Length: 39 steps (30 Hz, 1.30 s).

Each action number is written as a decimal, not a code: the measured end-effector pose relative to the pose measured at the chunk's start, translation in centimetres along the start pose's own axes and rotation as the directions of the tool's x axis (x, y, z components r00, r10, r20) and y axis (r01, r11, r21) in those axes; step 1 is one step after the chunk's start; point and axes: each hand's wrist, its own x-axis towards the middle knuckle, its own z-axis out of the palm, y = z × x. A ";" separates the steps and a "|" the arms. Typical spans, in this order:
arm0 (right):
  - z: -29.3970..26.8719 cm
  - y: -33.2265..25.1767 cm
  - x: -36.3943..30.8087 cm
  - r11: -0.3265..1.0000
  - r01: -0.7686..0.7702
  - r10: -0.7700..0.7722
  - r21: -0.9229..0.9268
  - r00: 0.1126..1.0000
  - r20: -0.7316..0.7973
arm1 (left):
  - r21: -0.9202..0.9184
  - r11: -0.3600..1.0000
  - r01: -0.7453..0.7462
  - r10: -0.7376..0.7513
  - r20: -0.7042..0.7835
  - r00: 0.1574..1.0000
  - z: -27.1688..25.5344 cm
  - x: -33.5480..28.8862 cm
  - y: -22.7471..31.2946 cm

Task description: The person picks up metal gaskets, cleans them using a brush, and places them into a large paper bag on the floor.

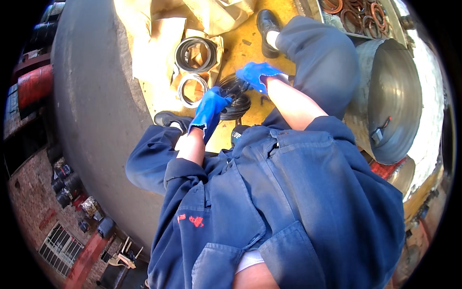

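Grasping black coils [234, 87], left hand [213, 105] and right hand [259, 76] curl closed.

The left hand [211, 108], at eleven o'clock, and right hand [261, 77], at one, wear vivid blue gloves. Between them the coiled bundle [236, 110] is black. Toward eleven, one ring stack [182, 55] is black, another [181, 90] silvery white, over tan paper [166, 41]. At twelve, the yellow surface [240, 43] has dark blotches. At six, the navy jacket [298, 192] bears red marks [196, 221]; between one and two, rings [332, 6] are rusty orange.
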 end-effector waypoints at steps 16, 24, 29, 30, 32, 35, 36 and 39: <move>3.4 0.9 0.0 0.303 -0.432 -0.075 0.850 0.878 0.473 | -0.478 0.863 -0.163 0.304 0.233 0.924 -0.4 -2.8 1.0; 5.5 0.4 1.0 0.054 -0.391 -0.208 0.919 0.896 0.393 | -0.001 0.853 -0.522 0.513 0.184 0.839 -1.7 -0.1 -2.9; 5.2 0.2 1.0 0.112 -0.338 -0.201 0.934 0.913 0.355 | 0.423 0.834 -0.355 0.269 0.250 0.930 -2.8 -2.2 1.1; 4.9 -0.4 0.9 0.128 -0.330 -0.210 0.935 0.913 0.350 | 0.378 0.840 -0.390 0.326 0.224 0.918 -3.3 -2.1 0.2; 4.9 -1.8 0.8 0.160 -0.314 -0.160 0.936 0.927 0.338 | 0.166 0.914 -0.370 0.356 0.106 0.928 -4.4 -0.8 -2.9; 6.4 -1.6 1.4 0.238 -0.239 -0.170 0.941 0.944 0.283 | -0.245 0.961 -0.130 0.136 0.006 0.991 -7.5 0.4 -4.8; 7.9 -0.1 3.2 0.366 -0.266 -0.122 0.892 0.936 0.330 | -0.215 0.975 -0.059 0.053 -0.035 0.998 -7.4 -0.3 -1.8; 10.3 0.6 4.1 0.690 -0.002 -0.229 0.724 0.948 0.221 | -0.299 0.943 0.145 -0.100 0.159 0.982 -7.9 1.2 -2.6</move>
